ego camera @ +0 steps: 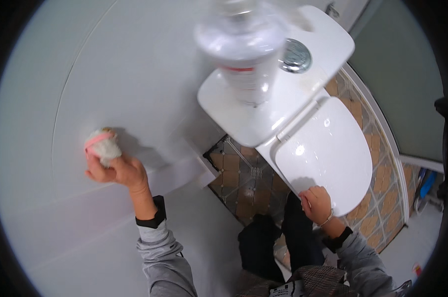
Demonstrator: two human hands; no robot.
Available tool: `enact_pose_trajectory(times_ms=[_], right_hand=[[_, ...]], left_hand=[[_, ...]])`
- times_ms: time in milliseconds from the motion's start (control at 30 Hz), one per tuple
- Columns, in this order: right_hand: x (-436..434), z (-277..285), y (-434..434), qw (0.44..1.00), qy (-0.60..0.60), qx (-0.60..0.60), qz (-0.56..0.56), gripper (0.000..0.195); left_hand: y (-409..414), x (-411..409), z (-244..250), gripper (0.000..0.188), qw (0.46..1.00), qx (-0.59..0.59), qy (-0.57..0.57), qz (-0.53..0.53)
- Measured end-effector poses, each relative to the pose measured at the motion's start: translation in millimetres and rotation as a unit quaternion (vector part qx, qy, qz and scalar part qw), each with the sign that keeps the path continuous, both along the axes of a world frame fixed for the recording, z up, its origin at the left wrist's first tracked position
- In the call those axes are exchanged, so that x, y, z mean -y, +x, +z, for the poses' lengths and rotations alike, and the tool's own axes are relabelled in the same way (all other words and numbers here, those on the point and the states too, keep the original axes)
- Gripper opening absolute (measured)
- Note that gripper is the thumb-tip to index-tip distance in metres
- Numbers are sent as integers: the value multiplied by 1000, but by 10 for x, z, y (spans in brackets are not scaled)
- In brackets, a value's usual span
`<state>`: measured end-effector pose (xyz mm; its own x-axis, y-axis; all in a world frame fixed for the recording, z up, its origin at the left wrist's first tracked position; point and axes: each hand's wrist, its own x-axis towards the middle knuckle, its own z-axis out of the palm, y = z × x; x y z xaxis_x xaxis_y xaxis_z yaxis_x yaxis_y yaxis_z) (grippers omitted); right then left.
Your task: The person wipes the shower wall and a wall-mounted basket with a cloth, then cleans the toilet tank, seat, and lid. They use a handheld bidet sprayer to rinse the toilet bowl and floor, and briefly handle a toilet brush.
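Observation:
My left hand (121,171) grips a white and pink cloth (104,146) against the smooth light wall panel (134,74). Over the closed white toilet lid (326,156) is my right hand (318,203), its fingers curled with nothing visible in them. A large clear plastic bottle (253,74) with a red mark on its label stands on the toilet tank lid (242,122); its top is blurred and runs towards the picture's upper edge. Beside the bottle, a round chrome flush button (296,55) is set in the tank lid.
Brown and grey patterned tiles (246,178) cover the floor around the toilet. A pale ledge (172,174) runs along the wall at left. On the right are a frosted panel (398,85) with a curved white frame and a blue object (427,184) near the edge.

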<state>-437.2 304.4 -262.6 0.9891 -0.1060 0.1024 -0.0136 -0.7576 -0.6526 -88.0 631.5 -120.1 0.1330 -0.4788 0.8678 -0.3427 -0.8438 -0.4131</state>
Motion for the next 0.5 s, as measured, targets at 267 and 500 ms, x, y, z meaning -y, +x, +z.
enact_pose_trajectory(times_ms=[267, 500], right_hand=[[350, -353, 825, 977, -80, 38, 193, 13], [397, -528, 727, 969, -106, 57, 215, 16]], left_hand=[[3, 85, -1212, 44, 975, -103, -198, -20], [-213, -340, -3509, 35, 981, -188, -34, 37]])
